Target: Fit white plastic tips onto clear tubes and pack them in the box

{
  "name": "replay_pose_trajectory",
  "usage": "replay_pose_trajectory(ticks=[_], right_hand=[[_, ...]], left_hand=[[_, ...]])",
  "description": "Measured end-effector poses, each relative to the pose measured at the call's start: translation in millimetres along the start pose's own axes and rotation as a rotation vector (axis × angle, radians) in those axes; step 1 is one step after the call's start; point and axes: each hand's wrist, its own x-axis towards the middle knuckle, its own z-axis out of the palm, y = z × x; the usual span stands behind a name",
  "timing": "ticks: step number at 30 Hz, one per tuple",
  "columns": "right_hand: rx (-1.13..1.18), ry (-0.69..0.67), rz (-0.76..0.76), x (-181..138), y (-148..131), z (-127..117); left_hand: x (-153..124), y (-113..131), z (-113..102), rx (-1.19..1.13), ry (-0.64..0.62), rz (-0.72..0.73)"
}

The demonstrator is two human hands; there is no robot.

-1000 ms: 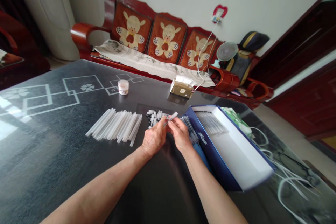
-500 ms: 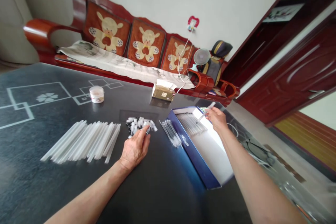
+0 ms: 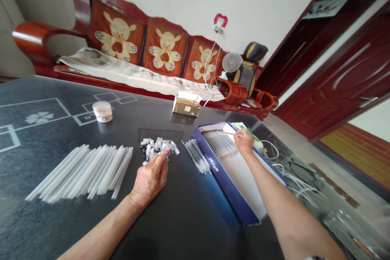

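Observation:
My left hand [image 3: 150, 177] lies flat on the dark table, its fingertips touching a small pile of white and black pen caps [image 3: 157, 146]. Left of it lies a row of several clear pen tubes [image 3: 82, 168]. My right hand [image 3: 243, 141] is closed over the far end of a blue box [image 3: 222, 172] with a white inside, pinching a thin clear pen [image 3: 236, 133] just above the pens [image 3: 217, 142] lying in the box. A bundle of thin refills [image 3: 196, 155] lies between the caps and the box.
A small round jar [image 3: 102, 111] and a tan tissue box [image 3: 185, 105] stand farther back on the table. White cables [image 3: 292, 170] trail right of the box. Behind are a red wooden bench [image 3: 36, 38] with cushions, a small fan [image 3: 231, 63] and dark doors [image 3: 344, 69].
My hands parted: the right one carried the pen from the table's middle to the box and lowered it there. The left went to the cap pile. The view swung right.

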Motion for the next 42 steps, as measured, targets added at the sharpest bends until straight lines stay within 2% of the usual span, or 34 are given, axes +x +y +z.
replay_pose_trajectory(ticks=[7, 13, 15, 17, 20, 22, 24, 27, 29, 31, 35, 38, 42], right_hand=[[-0.337, -0.233, -0.188, -8.0, -1.7, -3.4], [-0.481, -0.326, -0.262, -5.9, -16.4, -15.1], [-0.470, -0.321, -0.325, -8.3, -30.5, -24.5], [-0.374, -0.239, -0.459, -20.5, -53.2, -37.0], [-0.048, -0.142, -0.633, -66.7, -97.6, -52.7], [0.134, -0.147, -0.631, -112.3, -124.4, -53.2], [0.252, -0.195, -0.579, -159.7, -142.8, -43.8], [0.382, -0.280, -0.474, -215.5, -153.7, -20.6], [0.395, -0.314, -0.445, -236.6, -154.5, -8.1], [0.383, -0.313, -0.431, -245.8, -154.2, -1.8], [0.330, -0.306, -0.431, -247.2, -155.9, -1.5], [0.295, -0.313, -0.436, -247.2, -157.9, -2.3], [0.270, -0.314, -0.435, -249.2, -159.2, -1.5]], left_hand=[[-1.0, -0.3, 0.4, 0.012, -0.030, -0.008], [-1.5, 3.5, -1.9, 0.023, -0.098, -0.034], [-1.0, 3.5, -2.6, 0.046, -0.142, -0.047], [-0.5, 3.7, -3.5, 0.069, -0.196, -0.045], [0.0, 6.9, -4.9, 0.115, -0.269, -0.078], [0.2, 11.5, -6.4, 0.140, -0.290, -0.113], [0.9, 17.2, -10.4, 0.156, -0.323, -0.139], [5.2, 22.5, -26.2, 0.249, -0.402, -0.212], [11.9, 20.5, -44.5, 0.334, -0.418, -0.263], [21.4, 13.3, -66.4, 0.405, -0.412, -0.310], [41.2, -7.4, -101.5, 0.632, -0.558, -0.464], [49.1, -17.2, -107.7, 0.671, -0.613, -0.495], [52.3, -17.3, -99.6, 0.690, -0.676, -0.545]])
